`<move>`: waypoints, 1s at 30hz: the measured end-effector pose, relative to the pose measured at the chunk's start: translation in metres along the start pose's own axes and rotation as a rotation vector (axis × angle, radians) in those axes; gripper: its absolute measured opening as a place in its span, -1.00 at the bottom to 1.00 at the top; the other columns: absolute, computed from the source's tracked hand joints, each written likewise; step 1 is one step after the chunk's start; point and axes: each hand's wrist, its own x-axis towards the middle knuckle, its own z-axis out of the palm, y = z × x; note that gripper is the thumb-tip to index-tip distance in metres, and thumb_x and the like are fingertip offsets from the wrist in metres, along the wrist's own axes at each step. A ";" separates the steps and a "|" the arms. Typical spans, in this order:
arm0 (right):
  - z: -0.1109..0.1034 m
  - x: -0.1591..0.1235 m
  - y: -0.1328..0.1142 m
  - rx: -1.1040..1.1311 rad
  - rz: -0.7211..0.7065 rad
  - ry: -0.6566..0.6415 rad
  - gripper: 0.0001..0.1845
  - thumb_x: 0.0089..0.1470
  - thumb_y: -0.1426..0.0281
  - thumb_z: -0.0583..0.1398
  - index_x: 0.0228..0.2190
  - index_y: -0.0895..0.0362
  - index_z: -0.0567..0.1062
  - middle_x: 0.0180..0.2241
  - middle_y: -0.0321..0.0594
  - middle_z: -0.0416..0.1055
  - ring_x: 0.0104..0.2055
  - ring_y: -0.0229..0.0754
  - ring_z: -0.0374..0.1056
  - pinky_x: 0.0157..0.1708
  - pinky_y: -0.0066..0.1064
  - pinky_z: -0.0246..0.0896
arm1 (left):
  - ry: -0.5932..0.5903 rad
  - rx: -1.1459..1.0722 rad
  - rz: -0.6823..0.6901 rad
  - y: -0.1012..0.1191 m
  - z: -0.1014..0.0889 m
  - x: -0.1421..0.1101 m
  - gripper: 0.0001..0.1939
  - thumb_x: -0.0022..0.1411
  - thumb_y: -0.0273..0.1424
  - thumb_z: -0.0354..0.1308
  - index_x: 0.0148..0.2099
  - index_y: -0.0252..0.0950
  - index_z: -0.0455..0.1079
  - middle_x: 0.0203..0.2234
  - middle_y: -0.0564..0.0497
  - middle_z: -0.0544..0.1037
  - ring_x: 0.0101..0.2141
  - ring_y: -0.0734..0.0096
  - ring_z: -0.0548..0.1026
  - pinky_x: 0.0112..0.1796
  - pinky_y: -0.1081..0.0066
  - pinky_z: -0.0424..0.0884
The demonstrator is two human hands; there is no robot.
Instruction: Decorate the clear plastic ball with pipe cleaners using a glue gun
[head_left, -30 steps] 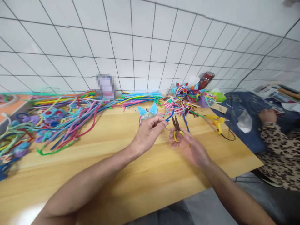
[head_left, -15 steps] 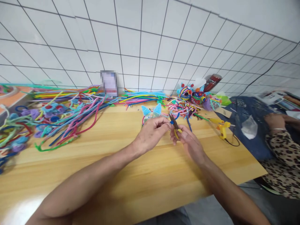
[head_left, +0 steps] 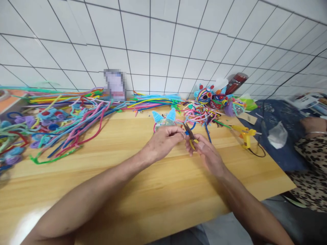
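My left hand point(head_left: 163, 141) is closed in a pinch on a blue pipe cleaner point(head_left: 191, 127) over the wooden table point(head_left: 143, 190). My right hand point(head_left: 205, 153) is wrapped round the yellow handles of small pliers point(head_left: 189, 133), whose dark jaws meet the blue pipe cleaner right at my left fingertips. Just behind my left hand lies a small pipe-cleaner figure with two light-blue pointed ears point(head_left: 163, 119).
Heaps of coloured pipe cleaners point(head_left: 63, 119) cover the table's left and back. Finished colourful figures point(head_left: 212, 100) stand at the back right. A yellow glue gun point(head_left: 244, 134) lies right of my hands. Another person's leopard-print sleeve point(head_left: 313, 151) is at the far right.
My hands have come together: the pliers moved left and up onto the blue pipe cleaner at my left fingertips. The view has shifted slightly.
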 end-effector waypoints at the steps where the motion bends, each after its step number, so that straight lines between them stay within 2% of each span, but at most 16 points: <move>1: 0.000 0.000 0.000 0.002 -0.002 -0.001 -0.44 0.16 -0.14 0.28 -0.08 0.05 0.59 -0.22 -0.16 0.47 -0.20 -0.09 0.38 -0.31 -0.31 0.27 | -0.005 -0.004 -0.005 -0.001 0.000 0.000 -0.77 0.28 -0.29 0.15 -0.37 -0.26 0.51 -0.41 0.00 0.66 -0.23 0.29 0.63 0.01 0.30 0.48; 9: -0.002 -0.003 0.004 -0.046 -0.038 0.007 -0.53 0.24 -0.07 0.25 -0.07 0.02 0.60 -0.22 -0.19 0.47 -0.21 -0.10 0.35 -0.28 -0.31 0.26 | 0.009 0.084 -0.029 -0.004 -0.002 0.002 -0.75 0.24 -0.26 0.15 -0.38 -0.26 0.54 -0.38 0.04 0.67 -0.26 0.35 0.58 -0.07 0.37 0.45; 16: -0.002 -0.005 0.004 -0.061 -0.021 0.007 -0.53 0.27 -0.07 0.22 -0.11 0.06 0.57 -0.26 -0.21 0.46 -0.27 -0.13 0.32 -0.32 -0.32 0.21 | -0.035 0.037 -0.026 -0.001 0.001 0.001 -0.75 0.25 -0.28 0.13 -0.41 -0.25 0.54 -0.41 0.05 0.67 -0.24 0.35 0.61 -0.01 0.38 0.45; 21: -0.004 -0.007 0.006 -0.114 -0.047 0.013 -0.56 0.30 -0.04 0.20 -0.09 0.05 0.57 -0.26 -0.23 0.46 -0.28 -0.14 0.30 -0.32 -0.32 0.18 | -0.032 0.044 -0.016 -0.001 0.001 0.001 -0.75 0.26 -0.29 0.14 -0.40 -0.26 0.56 -0.45 0.07 0.64 -0.30 0.38 0.58 -0.06 0.38 0.47; 27: -0.001 -0.010 0.004 -0.175 -0.032 0.035 -0.59 0.33 -0.03 0.15 -0.13 0.04 0.54 -0.33 -0.27 0.38 -0.34 -0.16 0.23 -0.36 -0.32 0.11 | -0.005 0.086 -0.031 -0.004 0.001 0.000 -0.73 0.27 -0.25 0.16 -0.39 -0.27 0.57 -0.43 0.07 0.61 -0.34 0.41 0.51 -0.13 0.39 0.43; 30: 0.002 -0.013 0.002 -0.257 -0.073 0.073 -0.59 0.35 -0.02 0.12 -0.16 0.04 0.52 -0.36 -0.29 0.34 -0.37 -0.17 0.18 -0.34 -0.30 0.09 | 0.012 0.110 -0.066 -0.005 0.003 -0.001 -0.74 0.26 -0.23 0.17 -0.34 -0.28 0.56 -0.41 0.06 0.60 -0.32 0.39 0.50 -0.17 0.40 0.42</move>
